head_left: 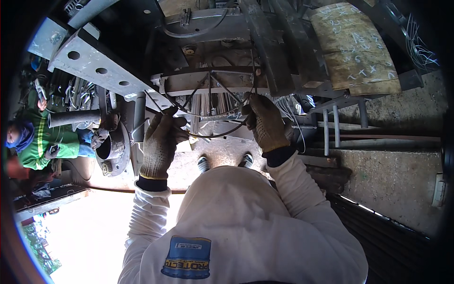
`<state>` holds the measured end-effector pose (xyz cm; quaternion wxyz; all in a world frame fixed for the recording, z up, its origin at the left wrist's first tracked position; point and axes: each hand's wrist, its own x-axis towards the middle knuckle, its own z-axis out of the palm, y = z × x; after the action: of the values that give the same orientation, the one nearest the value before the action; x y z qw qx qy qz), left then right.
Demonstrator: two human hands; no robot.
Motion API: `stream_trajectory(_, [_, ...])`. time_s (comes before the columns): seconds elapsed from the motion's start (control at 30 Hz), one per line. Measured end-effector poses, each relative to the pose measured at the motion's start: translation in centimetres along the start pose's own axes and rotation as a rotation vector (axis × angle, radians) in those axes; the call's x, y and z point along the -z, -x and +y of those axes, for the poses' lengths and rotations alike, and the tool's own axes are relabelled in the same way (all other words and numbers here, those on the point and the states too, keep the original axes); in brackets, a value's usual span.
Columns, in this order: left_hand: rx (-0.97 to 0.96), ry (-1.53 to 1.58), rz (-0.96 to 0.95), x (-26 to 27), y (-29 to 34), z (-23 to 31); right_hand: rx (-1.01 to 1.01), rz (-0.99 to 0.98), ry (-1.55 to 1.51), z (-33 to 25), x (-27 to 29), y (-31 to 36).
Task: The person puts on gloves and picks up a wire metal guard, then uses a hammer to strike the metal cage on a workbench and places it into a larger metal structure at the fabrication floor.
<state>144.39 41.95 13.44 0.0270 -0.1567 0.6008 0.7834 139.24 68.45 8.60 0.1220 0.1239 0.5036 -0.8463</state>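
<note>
My left hand (163,139), in a knit work glove, is closed at the left end of a thin bent metal rod (213,136). My right hand (267,122), gloved the same way, grips near its right end. Between the hands the rod sags in a shallow arc toward me. Just beyond it runs a second curved rod (208,116), with thin straight struts (222,85) reaching toward a dark metal beam (189,81). The fingers hide where the rods end or meet.
A punched steel channel (99,68) juts in from the left, near a flanged pipe (113,146). Dark beams (269,47) and a chalk-marked tan sheet (357,49) stand at the right. Thin rods (203,105) lie bundled below. Another person in green (49,137) is at far left.
</note>
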Motion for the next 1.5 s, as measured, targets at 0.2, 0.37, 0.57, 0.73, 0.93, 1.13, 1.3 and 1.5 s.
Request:
stream_trajectory(0.2, [-0.048, -0.064, -0.037, 0.6, -0.5, -0.2, -0.013, 0.028, 0.005, -0.2, -0.6, 0.2])
stream_trajectory(0.37, [-0.018, 0.019, -0.014, 0.2, -0.4, -0.1, -0.014, 0.052, 0.076, -0.4, -0.5, 0.2])
stream_trajectory(0.57, [-0.028, -0.017, -0.064, 1.2, -0.8, -0.6, -0.018, 0.056, 0.103, -1.0, -1.0, 0.6])
stream_trajectory(0.73, [0.008, 0.065, -0.077, 1.2, -0.4, -0.3, -0.043, 0.051, 0.116, -1.0, -0.5, 0.8])
stream_trajectory(0.93, [0.018, 0.079, -0.097, 1.9, -0.9, -1.1, -0.032, -0.101, -0.047, -0.1, 1.3, 0.9])
stream_trajectory(1.13, [0.058, 0.094, -0.042, 1.0, -0.3, -0.2, -0.175, -0.315, -0.425, -0.1, 2.4, 0.8])
stream_trajectory(1.3, [0.0, 0.083, -0.05, 1.1, -0.5, -0.4, -0.21, -0.25, -0.405, 0.3, 2.8, 0.6])
stream_trajectory(1.5, [0.044, 0.174, -0.03, 0.9, -0.5, -0.5, -0.12, -0.254, -0.163, -0.1, 2.1, 1.0])
